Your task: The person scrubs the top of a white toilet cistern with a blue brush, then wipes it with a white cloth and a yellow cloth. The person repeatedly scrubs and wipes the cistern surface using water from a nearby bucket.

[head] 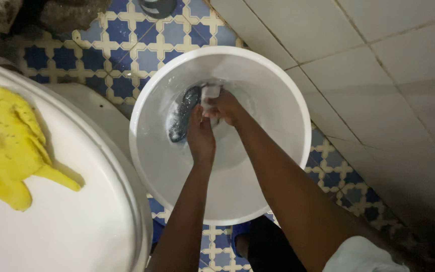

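Observation:
A white round bucket (278, 85) stands on the tiled floor below me, with a little soapy water at its bottom. Both my arms reach down into it. My left hand (200, 137) and my right hand (226, 107) are closed together on a wet cloth (185, 112), dark grey along its length with a white end bunched between my fingers. The dark part trails away to the left of my hands and lies in the suds.
A white toilet lid (71, 221) fills the lower left, with a yellow cloth (6, 146) lying on it. The floor has blue and cream patterned tiles (127, 45). A pale tiled wall (378, 75) runs along the right.

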